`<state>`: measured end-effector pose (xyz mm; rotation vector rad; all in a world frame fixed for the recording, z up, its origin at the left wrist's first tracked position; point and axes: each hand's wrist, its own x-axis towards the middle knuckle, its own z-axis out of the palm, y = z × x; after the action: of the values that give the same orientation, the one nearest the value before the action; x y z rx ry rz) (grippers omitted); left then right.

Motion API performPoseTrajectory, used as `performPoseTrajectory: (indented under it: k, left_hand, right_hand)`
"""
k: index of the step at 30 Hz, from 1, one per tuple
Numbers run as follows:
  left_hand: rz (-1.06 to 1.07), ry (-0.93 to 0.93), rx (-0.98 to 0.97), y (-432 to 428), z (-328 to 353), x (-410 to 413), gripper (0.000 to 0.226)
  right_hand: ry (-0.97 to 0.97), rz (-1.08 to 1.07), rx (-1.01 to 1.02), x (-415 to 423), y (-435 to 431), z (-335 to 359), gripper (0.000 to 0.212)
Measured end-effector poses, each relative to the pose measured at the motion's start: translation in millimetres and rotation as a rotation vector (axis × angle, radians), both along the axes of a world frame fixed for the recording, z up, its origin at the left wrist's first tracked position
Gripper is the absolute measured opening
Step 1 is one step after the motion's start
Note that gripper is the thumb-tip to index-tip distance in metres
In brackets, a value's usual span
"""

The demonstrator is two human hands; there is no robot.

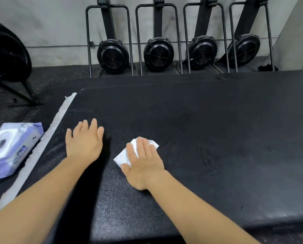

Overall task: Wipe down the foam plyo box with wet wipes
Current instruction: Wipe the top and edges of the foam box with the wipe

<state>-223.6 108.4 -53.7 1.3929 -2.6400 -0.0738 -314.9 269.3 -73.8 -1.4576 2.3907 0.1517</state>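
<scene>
Four black rowers [157, 53] stand upright in a row against the grey wall [50, 23], with a fan bike [8, 57] at far left on the speckled floor [55, 74].

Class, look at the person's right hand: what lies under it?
Under the right hand lies a white wet wipe, pressed flat on the black plyo box top. Its corners show beyond the fingers; the middle part is covered by the palm.

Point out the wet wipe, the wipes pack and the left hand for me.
wet wipe [123, 156]: head view, bare lower-left corner.
wipes pack [15, 148]: head view, middle of its top.
left hand [84, 144]: head view, back of the hand.
</scene>
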Motion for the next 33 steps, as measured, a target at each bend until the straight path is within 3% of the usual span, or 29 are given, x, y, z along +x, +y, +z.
performPoseTrajectory:
  k: [4, 8, 14, 22, 28, 33]
  left_hand:
    - [-0.006, -0.015, 0.053, 57, -5, 26, 0.055]
    - [-0.028, -0.061, 0.043, 99, -18, 35, 0.056]
    - [-0.005, -0.1, -0.01, 111, -30, 29, 0.056]
    - [0.0, -0.135, -0.04, 111, -33, 28, 0.057]
    - [0.003, -0.106, -0.028, 110, -34, 27, 0.058]
    - [0.006, -0.094, -0.027, 110, -35, 29, 0.057]
  right_hand:
    - [-0.025, 0.054, -0.086, -39, 15, 11, 0.062]
    - [-0.048, -0.146, -0.12, -98, 39, 20, 0.061]
    - [0.106, -0.277, -0.12, -147, 54, 21, 0.056]
    - [0.094, -0.335, -0.14, -94, 41, 18, 0.059]
    - [0.064, -0.189, -0.111, -18, 38, 9, 0.067]
    - [0.02, -0.025, -0.085, -13, 41, 5, 0.065]
